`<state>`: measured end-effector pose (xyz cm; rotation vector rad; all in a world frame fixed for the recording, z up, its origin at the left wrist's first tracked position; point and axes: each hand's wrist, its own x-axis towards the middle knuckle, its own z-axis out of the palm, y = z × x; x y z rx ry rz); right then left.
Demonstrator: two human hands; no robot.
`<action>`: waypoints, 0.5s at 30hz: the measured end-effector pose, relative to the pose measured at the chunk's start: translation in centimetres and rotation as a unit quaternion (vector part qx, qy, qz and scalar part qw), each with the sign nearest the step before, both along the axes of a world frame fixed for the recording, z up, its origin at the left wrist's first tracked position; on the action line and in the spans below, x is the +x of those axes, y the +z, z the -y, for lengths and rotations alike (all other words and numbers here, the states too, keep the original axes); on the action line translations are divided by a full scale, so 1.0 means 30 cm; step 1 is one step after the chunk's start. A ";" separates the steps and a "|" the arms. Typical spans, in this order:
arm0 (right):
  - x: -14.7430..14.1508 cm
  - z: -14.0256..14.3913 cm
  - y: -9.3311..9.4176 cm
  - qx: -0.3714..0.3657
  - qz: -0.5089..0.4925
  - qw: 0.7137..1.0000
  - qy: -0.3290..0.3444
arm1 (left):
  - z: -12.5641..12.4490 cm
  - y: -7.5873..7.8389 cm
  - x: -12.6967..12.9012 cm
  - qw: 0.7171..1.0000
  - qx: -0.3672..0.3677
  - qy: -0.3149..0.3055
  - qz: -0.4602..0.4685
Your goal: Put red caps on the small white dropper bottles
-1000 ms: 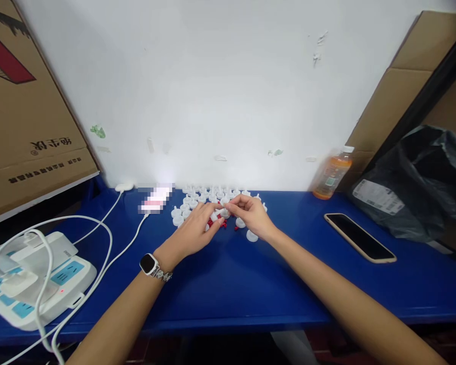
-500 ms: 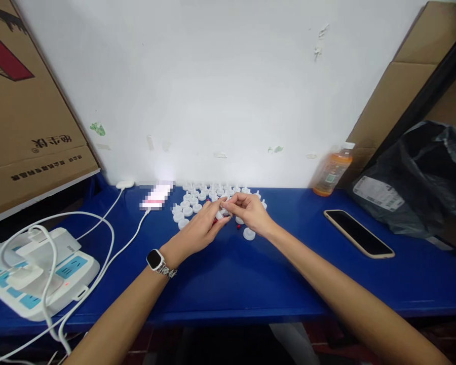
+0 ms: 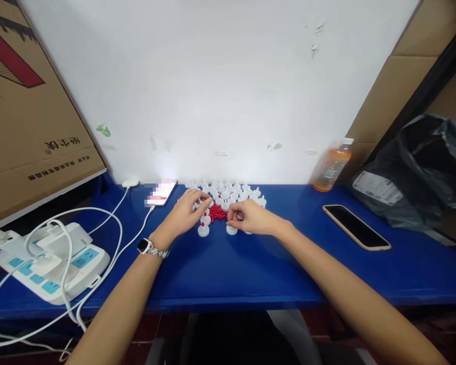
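Note:
My left hand (image 3: 190,209) is at the left of a cluster of white nozzle caps (image 3: 233,192), its thumb and fingers closed around a white cap (image 3: 210,204). My right hand (image 3: 251,217) pinches at the top of another white cap (image 3: 231,230) low over the blue table; its fingertips hide the cap's spout. Between the hands lies a heap of small red tips (image 3: 217,213). Two white caps with red tips on their spouts, the front one a red-tipped cap (image 3: 203,230), stand near my left thumb. Part of another white cap shows beneath my right hand.
A lit phone (image 3: 163,193) on a cable lies left of the caps, with a power strip (image 3: 76,274) and looping white cables beyond. To the right are a dark-screened phone (image 3: 355,227), an orange drink bottle (image 3: 332,167) and a black plastic bag (image 3: 406,172). A white wall rises behind.
My hands were together over a white cap and have parted, left hand leftward and right hand down toward the table. The red heap and red-tipped caps have come into view.

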<state>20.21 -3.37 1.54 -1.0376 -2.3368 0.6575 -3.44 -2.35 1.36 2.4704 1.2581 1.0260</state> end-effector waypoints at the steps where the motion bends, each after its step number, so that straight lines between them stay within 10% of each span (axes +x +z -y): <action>1: -0.004 0.001 -0.003 0.013 0.022 1.000 0.002 | -0.003 -0.002 -0.002 1.000 0.001 0.001 -0.006; 15: 0.072 -0.073 -0.017 0.112 0.120 0.974 -0.159 | -0.007 -0.027 0.037 0.999 0.015 -0.036 -0.037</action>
